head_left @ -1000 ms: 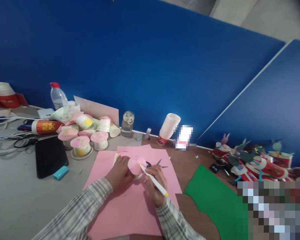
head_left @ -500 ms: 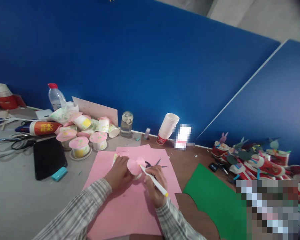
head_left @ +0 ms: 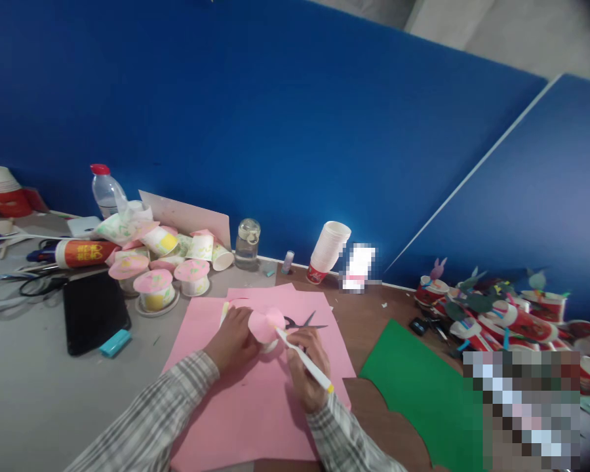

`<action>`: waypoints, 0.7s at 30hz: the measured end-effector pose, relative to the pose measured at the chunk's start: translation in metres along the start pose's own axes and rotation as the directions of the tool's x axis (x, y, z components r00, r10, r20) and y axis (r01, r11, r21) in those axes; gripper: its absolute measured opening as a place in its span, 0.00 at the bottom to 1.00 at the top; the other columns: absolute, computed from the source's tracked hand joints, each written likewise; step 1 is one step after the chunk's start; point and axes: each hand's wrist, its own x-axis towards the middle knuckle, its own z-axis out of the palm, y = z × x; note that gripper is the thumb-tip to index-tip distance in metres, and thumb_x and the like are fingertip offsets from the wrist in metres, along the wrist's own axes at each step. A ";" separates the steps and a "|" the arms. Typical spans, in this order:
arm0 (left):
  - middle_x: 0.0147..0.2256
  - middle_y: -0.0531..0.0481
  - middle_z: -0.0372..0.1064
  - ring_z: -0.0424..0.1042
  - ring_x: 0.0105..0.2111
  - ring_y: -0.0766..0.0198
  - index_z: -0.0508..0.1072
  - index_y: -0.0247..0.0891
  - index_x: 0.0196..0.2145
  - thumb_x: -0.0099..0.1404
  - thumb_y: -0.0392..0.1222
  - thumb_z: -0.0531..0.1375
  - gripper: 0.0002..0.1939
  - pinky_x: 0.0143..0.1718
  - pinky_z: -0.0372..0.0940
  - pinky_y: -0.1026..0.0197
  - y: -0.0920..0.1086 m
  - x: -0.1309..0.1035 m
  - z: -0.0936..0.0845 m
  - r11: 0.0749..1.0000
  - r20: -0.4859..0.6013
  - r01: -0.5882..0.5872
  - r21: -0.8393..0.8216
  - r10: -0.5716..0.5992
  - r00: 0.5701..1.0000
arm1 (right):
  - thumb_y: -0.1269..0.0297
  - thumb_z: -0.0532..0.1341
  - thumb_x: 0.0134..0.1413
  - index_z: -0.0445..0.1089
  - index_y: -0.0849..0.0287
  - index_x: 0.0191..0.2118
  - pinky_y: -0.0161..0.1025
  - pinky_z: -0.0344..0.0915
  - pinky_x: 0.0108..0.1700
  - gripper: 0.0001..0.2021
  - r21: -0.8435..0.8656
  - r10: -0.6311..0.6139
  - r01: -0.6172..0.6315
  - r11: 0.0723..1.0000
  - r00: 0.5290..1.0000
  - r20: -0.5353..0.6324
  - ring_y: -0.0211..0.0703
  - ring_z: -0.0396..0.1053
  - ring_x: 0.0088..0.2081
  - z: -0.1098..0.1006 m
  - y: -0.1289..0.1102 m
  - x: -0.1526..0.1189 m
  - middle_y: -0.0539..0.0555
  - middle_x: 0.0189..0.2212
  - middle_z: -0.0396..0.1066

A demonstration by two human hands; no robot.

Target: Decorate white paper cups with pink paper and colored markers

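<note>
My left hand (head_left: 236,341) is closed around a paper cup (head_left: 269,347) topped by a round pink paper disc (head_left: 264,324). Most of that cup is hidden by the disc and my fingers. In my right hand (head_left: 309,367) is a white marker (head_left: 309,364) with a yellow end, held like a pen. Its tip touches or nearly touches the disc's right side, beside a small yellow mark. Both hands are over large sheets of pink paper (head_left: 255,419). Black-handled scissors (head_left: 307,322) lie on the paper just behind my right hand.
Paper cups with pink tops (head_left: 153,288) crowd the left, near a black tablet (head_left: 94,311) and a turquoise eraser-like block (head_left: 115,343). A water bottle (head_left: 247,246) and stacked cups (head_left: 328,252) stand by the blue partition (head_left: 275,131). Green paper (head_left: 417,393) and decorated red cups (head_left: 531,321) lie right.
The view has shifted very slightly. The marker's tip has moved a little down on the disc; both hands keep their hold.
</note>
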 end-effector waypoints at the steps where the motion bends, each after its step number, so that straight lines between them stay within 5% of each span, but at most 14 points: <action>1: 0.40 0.50 0.66 0.61 0.44 0.53 0.65 0.44 0.40 0.44 0.40 0.58 0.21 0.52 0.52 0.46 -0.001 0.000 0.001 1.000 0.003 -0.001 -0.012 0.001 1.000 | 0.68 0.56 0.49 0.70 0.56 0.31 0.40 0.66 0.31 0.05 0.002 0.009 -0.009 1.000 1.000 -0.024 0.44 0.68 0.31 0.000 0.000 0.000 0.50 0.26 0.69; 10: 0.48 0.51 0.63 0.57 0.50 0.57 0.60 0.45 0.46 0.45 0.37 0.57 0.27 0.55 0.50 0.50 -0.006 0.001 -0.002 0.998 -0.024 0.025 -0.051 -0.027 0.999 | 0.68 0.57 0.49 0.69 0.55 0.34 0.40 0.67 0.33 0.06 0.011 0.051 -0.051 0.999 0.996 -0.067 0.44 0.69 0.32 0.006 0.005 -0.008 0.50 0.30 0.69; 16: 0.47 0.44 0.64 0.55 0.52 0.46 0.62 0.41 0.45 0.37 0.53 0.65 0.36 0.55 0.43 0.38 -0.007 0.003 0.006 0.994 -0.035 0.109 -0.008 -0.109 0.993 | 0.69 0.58 0.48 0.69 0.55 0.34 0.41 0.67 0.33 0.06 0.022 0.045 -0.044 0.999 0.998 -0.049 0.45 0.69 0.32 0.008 0.003 -0.008 0.50 0.29 0.69; 21: 0.43 0.48 0.67 0.59 0.49 0.48 0.65 0.44 0.42 0.37 0.54 0.66 0.32 0.55 0.43 0.38 -0.004 0.004 0.012 0.991 -0.070 0.131 0.034 -0.129 0.989 | 0.68 0.57 0.48 0.70 0.56 0.35 0.42 0.67 0.34 0.06 0.011 0.024 -0.023 1.000 0.999 -0.034 0.46 0.69 0.32 0.008 0.004 -0.009 0.50 0.29 0.68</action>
